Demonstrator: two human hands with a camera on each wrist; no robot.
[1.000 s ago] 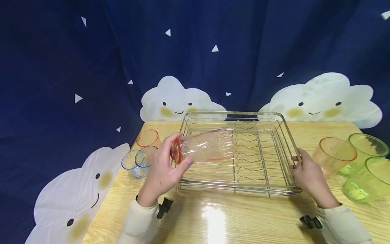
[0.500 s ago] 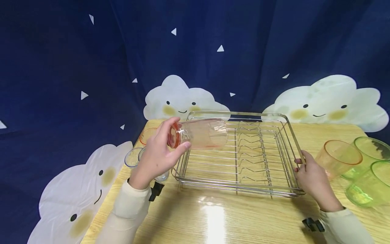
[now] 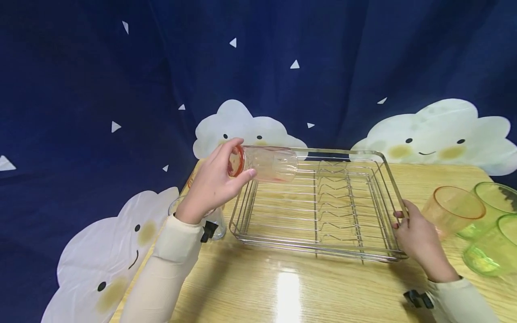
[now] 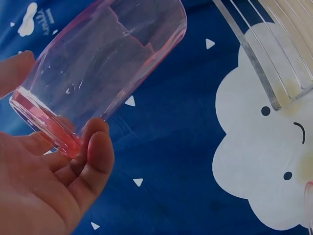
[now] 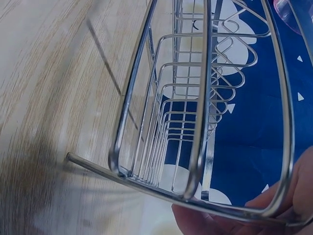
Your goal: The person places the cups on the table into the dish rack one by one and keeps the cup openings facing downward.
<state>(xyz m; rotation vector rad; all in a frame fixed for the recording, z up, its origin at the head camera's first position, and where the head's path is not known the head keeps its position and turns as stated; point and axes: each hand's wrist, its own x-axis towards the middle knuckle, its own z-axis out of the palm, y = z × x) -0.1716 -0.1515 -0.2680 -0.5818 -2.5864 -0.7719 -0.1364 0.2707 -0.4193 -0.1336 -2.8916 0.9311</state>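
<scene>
My left hand (image 3: 216, 181) grips a clear pinkish glass tumbler (image 3: 270, 163) by its red-orange base. The tumbler lies sideways in the air, mouth to the right, above the back left part of a metal wire dish rack (image 3: 392, 184). In the left wrist view, thumb and fingers clasp the base of the tumbler (image 4: 107, 63), and its open end points away from the palm. My right hand (image 3: 420, 233) holds the right rim of the rack, fingers curled round the rail. The right wrist view shows the rack (image 5: 205, 98) close up, fingertips partly hidden by its wires.
An orange tumbler (image 3: 454, 206) and two green tumblers (image 3: 490, 251) stand right of my right hand. Left of the rack, a clear glass (image 3: 218, 226) and others are partly hidden by my left hand. A dark blue curtain (image 3: 258, 67) hangs behind the wooden table (image 3: 238, 287).
My left hand has raised the tumbler up and toward the back, away from the rack's wires, and levelled it. My right hand keeps its hold on the rack's rim.
</scene>
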